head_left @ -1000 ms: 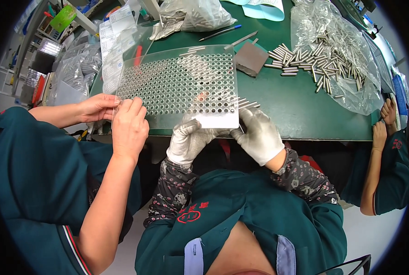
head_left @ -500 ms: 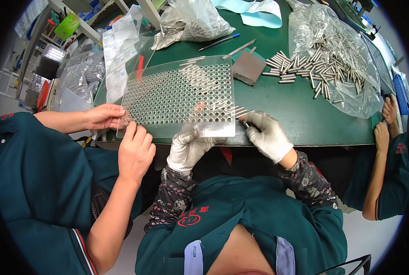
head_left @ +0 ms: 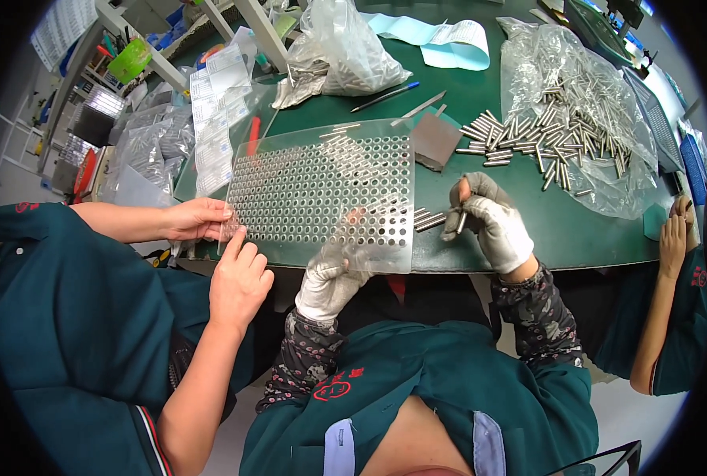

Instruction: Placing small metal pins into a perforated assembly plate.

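One plate [head_left: 310,194], one pin [head_left: 462,221] — both held.
The plate is gripped at its near edge by the left hand [head_left: 327,284]; the pin is pinched by the right hand [head_left: 496,226].

A green-topped table [head_left: 583,238] stands over a pale floor [head_left: 624,412], with light grey posts [head_left: 263,36] toward its far left.

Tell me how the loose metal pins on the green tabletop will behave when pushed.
The loose metal pins would probably roll or scatter, being slim, cylindrical and unsecured on the green tabletop. They are likely stiff and fairly heavy for their size, judging by their metallic sheen. Their smooth, shiny sides may feel slippery.
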A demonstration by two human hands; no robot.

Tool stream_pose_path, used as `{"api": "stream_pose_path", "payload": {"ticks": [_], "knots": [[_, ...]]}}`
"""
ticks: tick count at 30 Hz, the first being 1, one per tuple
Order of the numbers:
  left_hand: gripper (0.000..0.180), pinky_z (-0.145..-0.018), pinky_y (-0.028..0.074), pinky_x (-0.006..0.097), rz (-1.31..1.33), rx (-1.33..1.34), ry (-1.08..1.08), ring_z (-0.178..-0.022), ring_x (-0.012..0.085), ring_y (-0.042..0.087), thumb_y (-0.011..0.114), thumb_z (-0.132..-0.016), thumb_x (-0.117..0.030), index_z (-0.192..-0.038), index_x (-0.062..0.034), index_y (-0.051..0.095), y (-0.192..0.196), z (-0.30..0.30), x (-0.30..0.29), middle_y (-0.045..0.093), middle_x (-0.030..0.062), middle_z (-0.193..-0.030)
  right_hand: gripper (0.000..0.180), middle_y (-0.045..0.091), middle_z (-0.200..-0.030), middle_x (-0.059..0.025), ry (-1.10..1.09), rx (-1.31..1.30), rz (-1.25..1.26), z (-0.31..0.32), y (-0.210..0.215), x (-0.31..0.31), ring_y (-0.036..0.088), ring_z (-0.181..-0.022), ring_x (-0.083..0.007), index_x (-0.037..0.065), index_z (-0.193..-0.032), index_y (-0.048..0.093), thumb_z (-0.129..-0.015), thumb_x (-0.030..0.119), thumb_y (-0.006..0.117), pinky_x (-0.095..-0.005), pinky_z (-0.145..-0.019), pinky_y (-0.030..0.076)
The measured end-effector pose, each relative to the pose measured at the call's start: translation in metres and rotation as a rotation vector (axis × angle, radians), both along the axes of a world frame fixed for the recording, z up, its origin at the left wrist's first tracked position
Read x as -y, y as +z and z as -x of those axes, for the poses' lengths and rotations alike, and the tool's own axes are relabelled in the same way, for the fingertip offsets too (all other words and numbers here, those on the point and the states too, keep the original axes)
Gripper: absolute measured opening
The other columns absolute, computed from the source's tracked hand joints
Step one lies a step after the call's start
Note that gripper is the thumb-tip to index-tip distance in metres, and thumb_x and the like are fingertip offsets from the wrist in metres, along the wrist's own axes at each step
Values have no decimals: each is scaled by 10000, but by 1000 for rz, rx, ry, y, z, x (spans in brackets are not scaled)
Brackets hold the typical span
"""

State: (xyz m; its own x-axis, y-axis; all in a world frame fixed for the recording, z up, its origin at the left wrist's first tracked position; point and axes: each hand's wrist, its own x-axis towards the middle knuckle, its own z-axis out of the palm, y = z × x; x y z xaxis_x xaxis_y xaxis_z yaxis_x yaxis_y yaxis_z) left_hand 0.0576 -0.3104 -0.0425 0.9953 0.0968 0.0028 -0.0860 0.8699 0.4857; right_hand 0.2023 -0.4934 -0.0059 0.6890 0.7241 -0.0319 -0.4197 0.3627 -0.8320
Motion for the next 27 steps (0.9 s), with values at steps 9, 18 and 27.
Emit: {"api": "stream_pose_path", "payload": {"ticks": [9,18,27], "knots": [[821,-910,321,546,-34,-8,-45,-1161,361,351,644,-649,-102,-1322,1,186,-9,5,-9,266,119,-1340,461,471,-724,-28,-213,1932,898,11,30,-19,527,-576,-169,206,-1154,483,-701,189,563,-295,-503,412],[788,-874,360,540,-118,92,-39,-1172,426,314,614,-674,-146,-1321,9,191,-4,9,-4,248,206,-1334,334,412,-650,49,-442,2510,673,-12,20,-42,452,-597,-72,130,-1015,566,-690,189,519,-228,-495,340],[881,-978,244,423,-375,185,-76,-1229,284,274,674,-678,-405,-1332,-48,203,-16,16,-15,233,130,-1363,296,424,-648,30,-679,2426,465,-19,31,-48,438,-539,-101,96,-967,560,-684,167,615,-251,-461,337]]}}
